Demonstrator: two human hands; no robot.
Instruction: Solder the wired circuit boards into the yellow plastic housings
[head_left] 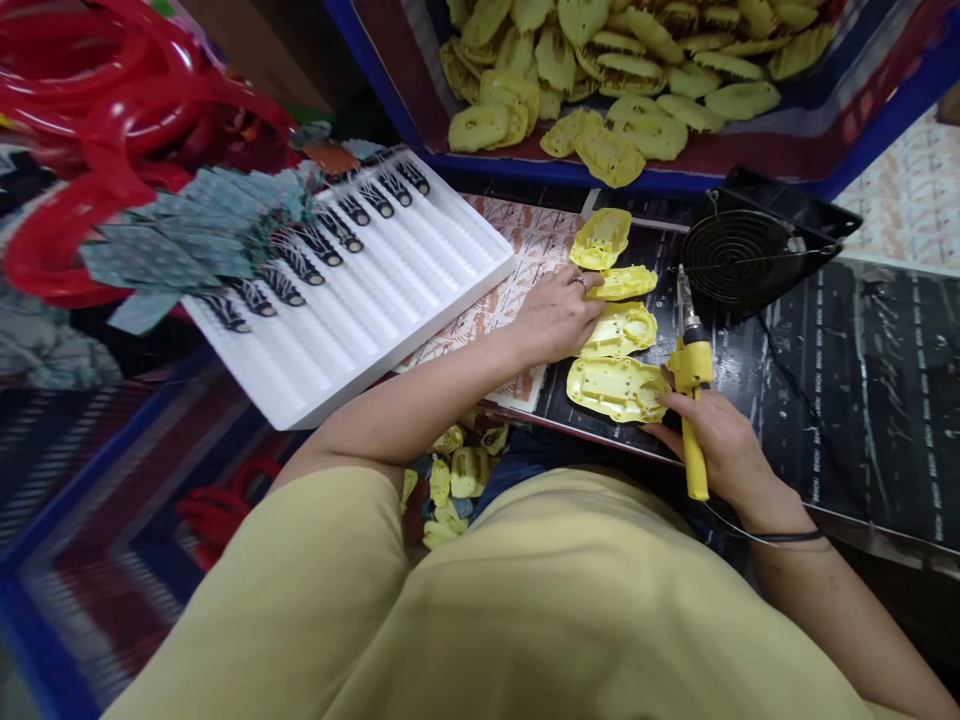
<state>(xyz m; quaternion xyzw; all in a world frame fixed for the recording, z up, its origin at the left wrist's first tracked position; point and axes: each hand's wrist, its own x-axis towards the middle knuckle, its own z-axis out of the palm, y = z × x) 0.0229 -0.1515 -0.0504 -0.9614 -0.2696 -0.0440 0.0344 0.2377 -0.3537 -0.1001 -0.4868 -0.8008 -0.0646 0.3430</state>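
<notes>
Several yellow plastic shells lie in a column on the black-covered bench, hollow side mostly up. My left hand (559,315) reaches in from the left, its fingers curled and closed on the left end of a tilted yellow plastic shell (628,284). Under its knuckles is the neighbouring shell (621,331). My right hand (716,440) is wrapped round a yellow soldering iron (691,375), its metal tip pointing away from me. The thumb and fingertips of this hand come against the right end of the nearest shell (611,390). A farther shell (600,238) lies beyond my left fingers.
A black fan (739,255) stands behind the iron's tip. At the back, a blue-edged bin (525,168) holds many yellow shells. To the left, a white ridged tray (420,270) bears wired parts with grey-green packets (195,225). Red plastic rings (112,110) are heaped at far left.
</notes>
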